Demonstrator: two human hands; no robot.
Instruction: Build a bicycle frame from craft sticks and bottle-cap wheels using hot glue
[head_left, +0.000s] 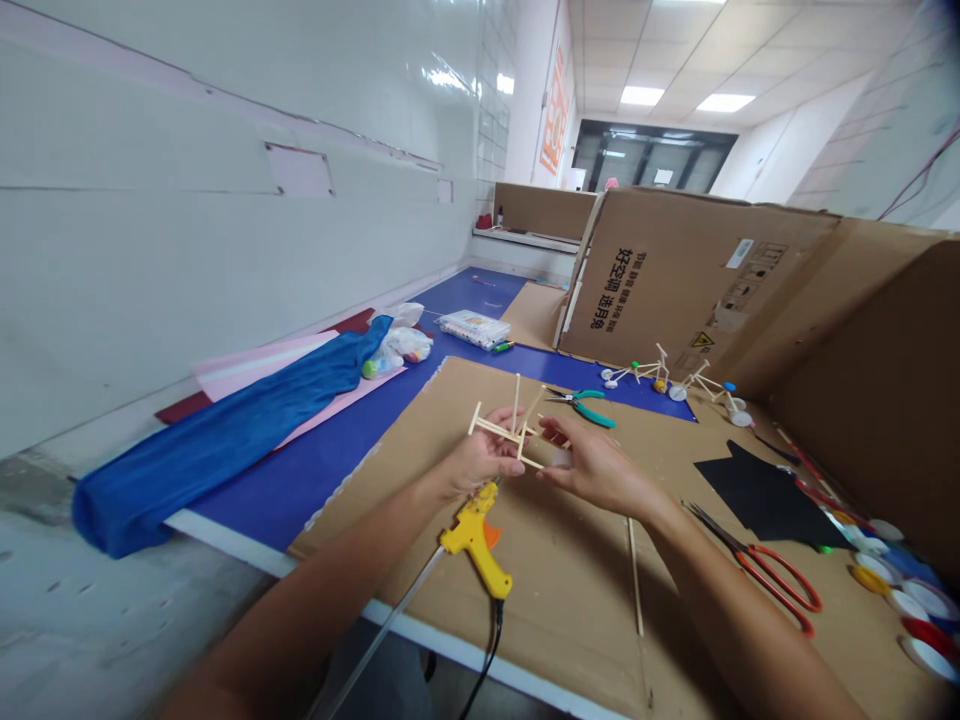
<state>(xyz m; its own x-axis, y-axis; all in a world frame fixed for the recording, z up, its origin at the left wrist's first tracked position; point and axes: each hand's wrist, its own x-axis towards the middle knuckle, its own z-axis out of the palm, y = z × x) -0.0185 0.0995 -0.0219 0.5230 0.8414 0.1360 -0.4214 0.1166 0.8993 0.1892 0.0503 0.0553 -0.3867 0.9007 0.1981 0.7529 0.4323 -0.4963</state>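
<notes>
A small frame of thin wooden sticks point(496, 430) is held up between my two hands, over the cardboard sheet. My left hand point(480, 455) grips it from the left, thumb and fingers closed on the sticks. On the other side my right hand point(592, 462) pinches the frame's right part between thumb and fingers; a small whitish piece shows by its fingertips. Just below my left hand lies a yellow hot glue gun point(476, 540) with a clear glue stick in its back. Pliers with teal handles point(585, 405) rest beyond my right hand.
Scissors with orange handles point(757, 570), black paper point(765, 490) and several bottle caps point(874, 570) lie at the right. Stick models with cap wheels point(709, 383) stand by a large cardboard box point(675, 280). Blue cloth point(225, 430) lies at the left. A loose stick point(636, 575) is near the front.
</notes>
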